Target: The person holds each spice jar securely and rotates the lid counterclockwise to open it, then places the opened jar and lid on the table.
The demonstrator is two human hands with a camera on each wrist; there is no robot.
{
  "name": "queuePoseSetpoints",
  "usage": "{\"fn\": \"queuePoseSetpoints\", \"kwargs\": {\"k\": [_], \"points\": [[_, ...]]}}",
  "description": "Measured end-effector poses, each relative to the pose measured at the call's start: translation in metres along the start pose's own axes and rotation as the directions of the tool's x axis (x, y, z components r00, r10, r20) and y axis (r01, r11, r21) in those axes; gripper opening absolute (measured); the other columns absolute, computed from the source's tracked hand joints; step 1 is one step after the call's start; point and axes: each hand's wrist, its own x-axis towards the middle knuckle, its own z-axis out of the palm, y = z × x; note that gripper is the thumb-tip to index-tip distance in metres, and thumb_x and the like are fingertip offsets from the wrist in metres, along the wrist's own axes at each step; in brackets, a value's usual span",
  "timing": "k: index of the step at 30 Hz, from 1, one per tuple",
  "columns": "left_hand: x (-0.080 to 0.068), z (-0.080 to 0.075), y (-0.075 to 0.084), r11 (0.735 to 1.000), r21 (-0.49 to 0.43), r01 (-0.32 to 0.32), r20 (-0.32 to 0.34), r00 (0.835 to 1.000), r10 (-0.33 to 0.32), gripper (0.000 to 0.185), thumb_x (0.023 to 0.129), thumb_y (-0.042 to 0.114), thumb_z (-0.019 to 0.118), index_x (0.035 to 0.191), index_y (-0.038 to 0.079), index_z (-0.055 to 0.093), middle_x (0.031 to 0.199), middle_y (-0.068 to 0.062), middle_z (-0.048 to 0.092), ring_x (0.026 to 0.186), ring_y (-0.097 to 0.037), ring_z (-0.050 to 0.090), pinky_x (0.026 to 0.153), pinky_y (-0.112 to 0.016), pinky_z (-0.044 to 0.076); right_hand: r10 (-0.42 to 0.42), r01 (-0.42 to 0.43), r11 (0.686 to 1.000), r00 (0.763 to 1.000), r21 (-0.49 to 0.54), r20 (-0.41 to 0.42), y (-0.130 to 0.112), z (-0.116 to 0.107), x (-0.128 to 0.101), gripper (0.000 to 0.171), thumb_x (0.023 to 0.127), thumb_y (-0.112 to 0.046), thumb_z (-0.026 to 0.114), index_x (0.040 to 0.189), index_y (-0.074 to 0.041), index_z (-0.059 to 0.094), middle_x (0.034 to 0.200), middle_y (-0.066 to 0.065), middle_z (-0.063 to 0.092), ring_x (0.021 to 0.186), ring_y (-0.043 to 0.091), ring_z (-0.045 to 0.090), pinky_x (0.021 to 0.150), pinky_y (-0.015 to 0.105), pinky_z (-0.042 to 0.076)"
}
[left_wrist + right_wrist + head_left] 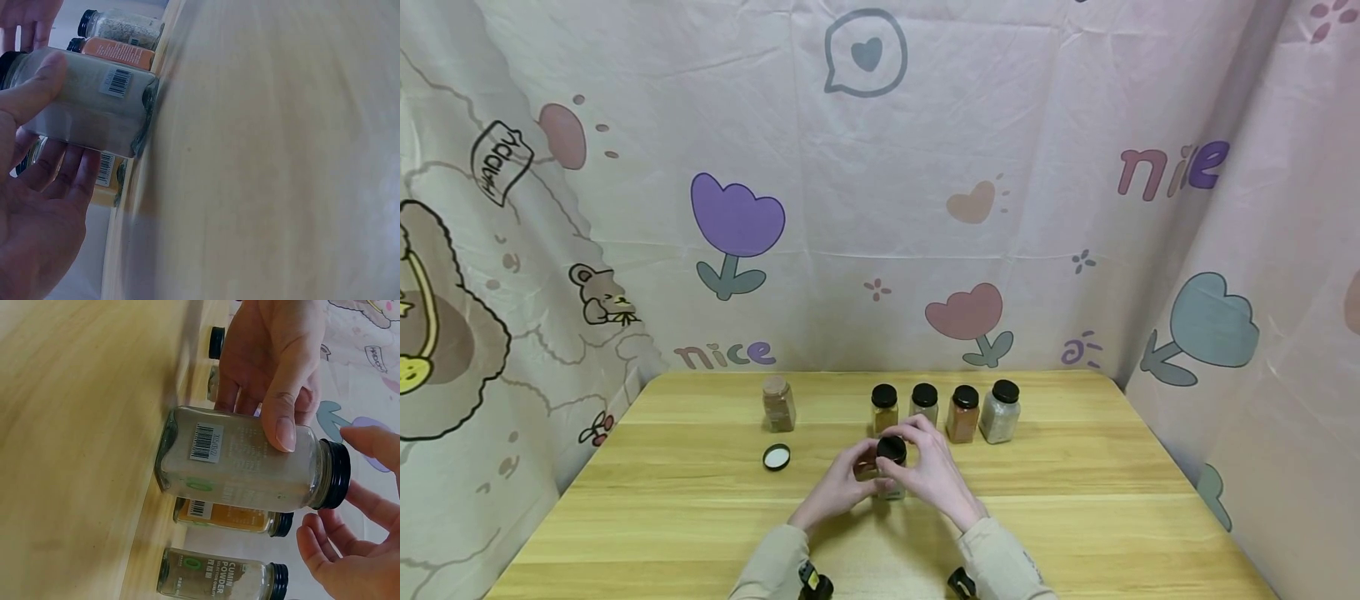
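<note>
My left hand (842, 483) grips a clear glass spice jar (87, 94) round its body, thumb on one side and fingers on the other. The jar stands upright with a barcode label and pale grey-brown powder inside. Its base is at or just above the tabletop. My right hand (932, 467) is at the jar's top, thumb and fingers bent about the black lid (337, 474). In the right wrist view, the lid sits on the jar's neck. Part of the jar is hidden behind the hands in the head view.
Several black-lidded spice jars stand in a row behind the hands, among them an orange-red one (962, 417) and a pale one (1002, 415). Left of them stands a lidless brown jar (779, 408). A loose black lid (777, 457) lies white inside up on the wooden table (662, 517).
</note>
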Motion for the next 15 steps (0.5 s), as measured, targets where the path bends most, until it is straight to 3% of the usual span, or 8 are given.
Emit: {"fn": "queuePoseSetpoints", "kwargs": {"k": [15], "points": [[0.0008, 0.0000, -0.0011, 1.000, -0.001, -0.012, -0.004, 1.000, 0.012, 0.043, 0.089, 0.016, 0.077, 0.126, 0.003, 0.059, 0.124, -0.017, 0.067, 0.116, -0.026, 0.066, 0.103, -0.024, 0.053, 0.019, -0.019, 1.000, 1.000, 0.017, 0.006, -0.0007, 0.0000, 0.0008, 0.032, 0.078, -0.015, 0.085, 0.108, -0.011, 0.074, 0.104, 0.001, 0.066, 0.099, 0.018, 0.063, 0.088, 0.030, 0.051]]}}
